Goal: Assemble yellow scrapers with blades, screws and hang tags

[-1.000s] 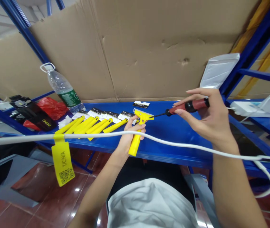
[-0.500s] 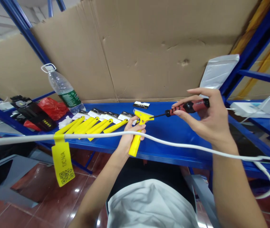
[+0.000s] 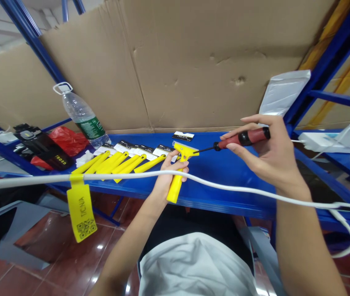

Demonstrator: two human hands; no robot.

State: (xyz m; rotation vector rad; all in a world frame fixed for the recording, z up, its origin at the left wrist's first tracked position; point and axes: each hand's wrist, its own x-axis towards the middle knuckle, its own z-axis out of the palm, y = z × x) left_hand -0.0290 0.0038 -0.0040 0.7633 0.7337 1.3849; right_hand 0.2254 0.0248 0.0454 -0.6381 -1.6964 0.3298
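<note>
My left hand (image 3: pixel 169 170) is closed around a yellow scraper (image 3: pixel 175 187), held with its wide head up and its handle pointing down toward me. In my right hand (image 3: pixel 275 154) is a red and black screwdriver (image 3: pixel 244 137), gripped by its handle between thumb and fingers. Its dark shaft points left, and the tip meets the right side of the scraper's head. Left of my left hand, several more yellow scrapers (image 3: pixel 130 166) lie in a row on black and white cards (image 3: pixel 125 146). Another such card (image 3: pixel 183 136) lies behind the held scraper.
A white cable (image 3: pixel 239 186) with a yellow tag (image 3: pixel 81 211) crosses in front of the blue shelf (image 3: pixel 224 172). At the left stand a water bottle (image 3: pixel 85 117), a red plastic bag (image 3: pixel 68 142) and a black box (image 3: pixel 44 146). Cardboard (image 3: pixel 193 61) backs the shelf.
The screwdriver's handle has turned about its axis, showing more red along its side. My right hand has shifted very slightly left; my left hand and the scraper stay put.
</note>
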